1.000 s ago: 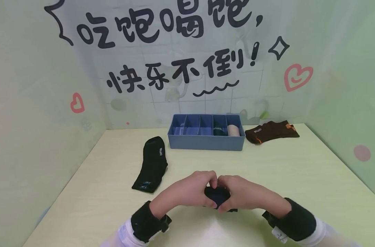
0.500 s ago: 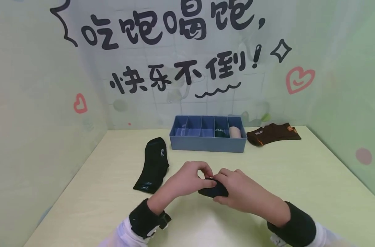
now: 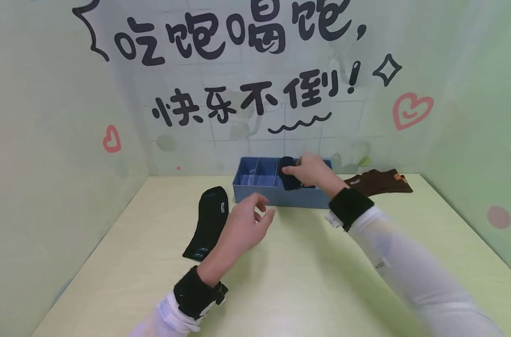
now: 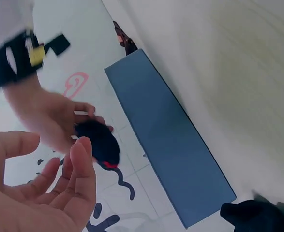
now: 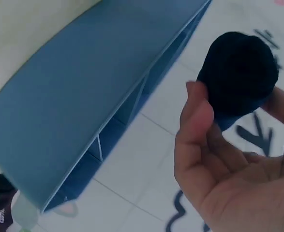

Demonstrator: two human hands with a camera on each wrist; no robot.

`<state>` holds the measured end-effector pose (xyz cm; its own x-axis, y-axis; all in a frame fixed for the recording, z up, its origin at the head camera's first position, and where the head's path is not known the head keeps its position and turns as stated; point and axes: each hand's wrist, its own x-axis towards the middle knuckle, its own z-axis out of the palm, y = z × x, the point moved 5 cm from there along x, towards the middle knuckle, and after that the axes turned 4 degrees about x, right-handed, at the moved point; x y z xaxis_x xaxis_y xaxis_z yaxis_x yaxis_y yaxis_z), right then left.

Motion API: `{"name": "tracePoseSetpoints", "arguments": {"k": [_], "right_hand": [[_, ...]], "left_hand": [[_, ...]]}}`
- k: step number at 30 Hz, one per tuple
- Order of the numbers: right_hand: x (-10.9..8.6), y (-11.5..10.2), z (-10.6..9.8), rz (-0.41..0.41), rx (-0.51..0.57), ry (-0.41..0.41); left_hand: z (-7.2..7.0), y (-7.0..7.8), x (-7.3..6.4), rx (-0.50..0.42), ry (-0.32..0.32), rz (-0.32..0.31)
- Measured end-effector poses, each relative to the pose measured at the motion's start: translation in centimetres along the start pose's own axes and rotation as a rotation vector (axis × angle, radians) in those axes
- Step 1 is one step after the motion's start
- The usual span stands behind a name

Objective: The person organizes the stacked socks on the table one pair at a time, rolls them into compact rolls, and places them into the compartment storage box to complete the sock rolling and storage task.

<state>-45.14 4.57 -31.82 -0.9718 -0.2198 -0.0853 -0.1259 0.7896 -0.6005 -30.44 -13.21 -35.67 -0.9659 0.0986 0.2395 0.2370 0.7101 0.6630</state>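
My right hand [image 3: 316, 172] pinches a rolled dark navy sock [image 3: 289, 174] between thumb and fingers, above the middle part of the blue divided box [image 3: 259, 194]. In the right wrist view the rolled sock [image 5: 241, 72] is a tight round bundle, held away from the box wall [image 5: 98, 72]. A bit of red shows at its end in the left wrist view. My left hand [image 3: 244, 224] holds nothing; its fingers are loosely bent in the air. Beside it, a flat black sock [image 3: 210, 210] lies on the table, partly covered by the left hand and wrist.
A brown sock [image 3: 377, 183] with orange marks lies flat right of the box, partly behind the right wrist. The two left compartments show no sock; the right ones are mostly hidden by the hand. A printed wall cloth [image 3: 179, 154] stands close behind the box.
My hands have parted. The right one has carried the rolled sock forward from the near table to the box; the left has let go of it and stays nearer, slightly left.
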Motion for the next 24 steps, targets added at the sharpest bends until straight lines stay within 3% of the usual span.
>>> {"name": "tracePoseSetpoints", "arguments": {"k": [5,9,13,20,24], "right_hand": [[4.7,-0.8,1.0,0.009,-0.105,0.03],[6.4,-1.2,3.2,0.016,-0.181,0.006],[8.1,-1.3,4.9,-0.005,-0.233,-0.005],[9.0,-0.9,6.1,-0.083,-0.4,0.114],[8.5,-0.9,5.8,-0.144,-0.424,0.136]], "left_hand": [[0.6,0.5,-0.6,0.141,-0.044,0.076],[0.6,0.9,-1.2,0.201,-0.078,0.126],[0.2,1.3,-1.2,0.219,-0.072,0.15],[-0.1,1.7,-0.7,0.24,-0.07,0.171],[0.3,1.6,-0.5,0.252,-0.097,0.168]]}}
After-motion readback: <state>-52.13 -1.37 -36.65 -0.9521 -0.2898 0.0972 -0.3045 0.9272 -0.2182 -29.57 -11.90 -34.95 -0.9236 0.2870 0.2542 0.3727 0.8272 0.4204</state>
